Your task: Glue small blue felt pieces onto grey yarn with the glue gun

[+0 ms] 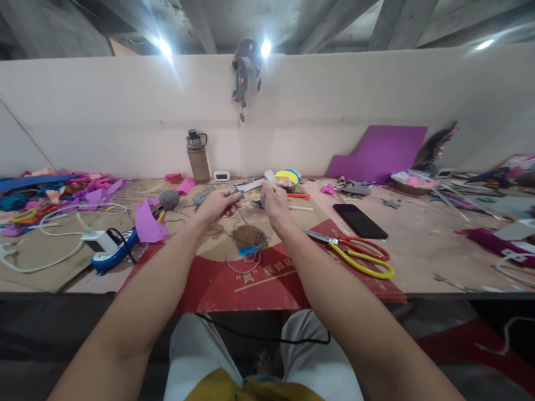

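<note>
Wire coil (249, 238) on tabletop (418, 253) near front edge, middle — scissors (355, 253) to its right, phone (359, 220) behind those. Bottle (198, 157) at back edge; power strip (109, 246) far left.

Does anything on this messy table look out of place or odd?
Yes: a gray felt figure is draped over the top of the wall, high above the table. Felt scraps lie heaped at the left, and a black cable dangles across the lap. Thread hangs loose from the left hand.
</note>
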Available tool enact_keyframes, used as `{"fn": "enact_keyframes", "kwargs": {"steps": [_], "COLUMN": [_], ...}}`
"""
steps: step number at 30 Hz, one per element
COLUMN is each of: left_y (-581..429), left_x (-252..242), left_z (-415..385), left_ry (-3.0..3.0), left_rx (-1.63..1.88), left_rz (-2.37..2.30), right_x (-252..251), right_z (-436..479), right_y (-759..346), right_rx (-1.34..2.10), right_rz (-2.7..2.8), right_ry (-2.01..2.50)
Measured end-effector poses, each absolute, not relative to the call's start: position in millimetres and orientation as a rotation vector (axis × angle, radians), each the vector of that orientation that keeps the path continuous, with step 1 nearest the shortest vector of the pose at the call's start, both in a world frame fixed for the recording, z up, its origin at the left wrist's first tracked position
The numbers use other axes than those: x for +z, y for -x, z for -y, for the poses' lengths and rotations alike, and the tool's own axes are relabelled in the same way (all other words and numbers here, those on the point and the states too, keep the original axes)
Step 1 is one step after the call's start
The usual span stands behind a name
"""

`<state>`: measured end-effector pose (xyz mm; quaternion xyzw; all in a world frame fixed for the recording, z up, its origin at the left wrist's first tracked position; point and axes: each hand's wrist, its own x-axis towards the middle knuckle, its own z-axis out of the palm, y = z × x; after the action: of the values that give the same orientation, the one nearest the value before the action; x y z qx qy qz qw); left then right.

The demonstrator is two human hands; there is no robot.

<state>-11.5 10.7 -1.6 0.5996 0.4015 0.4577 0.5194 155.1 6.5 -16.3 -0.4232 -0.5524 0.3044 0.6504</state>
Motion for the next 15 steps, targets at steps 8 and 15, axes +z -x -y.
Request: {"fn": "enact_keyframes", "kwargs": {"steps": [8,15], "left_y": [8.8,65.8], "left_x": [2.9,47.0], "left_z": [-9.5,-11.5], "left_ry": [-1.381,-1.002], "left_rx": [1.151,1.853], "left_rz": [-0.914,-0.516], "right_x": [-2.8,-5.5], "right_z": [7.1,4.5], "right_y": [-154.1,-154.2], "right_rx": [1.143,1.193], "right_rz": [1.556,1.384], "right_ry": [0.557,0.658]}}
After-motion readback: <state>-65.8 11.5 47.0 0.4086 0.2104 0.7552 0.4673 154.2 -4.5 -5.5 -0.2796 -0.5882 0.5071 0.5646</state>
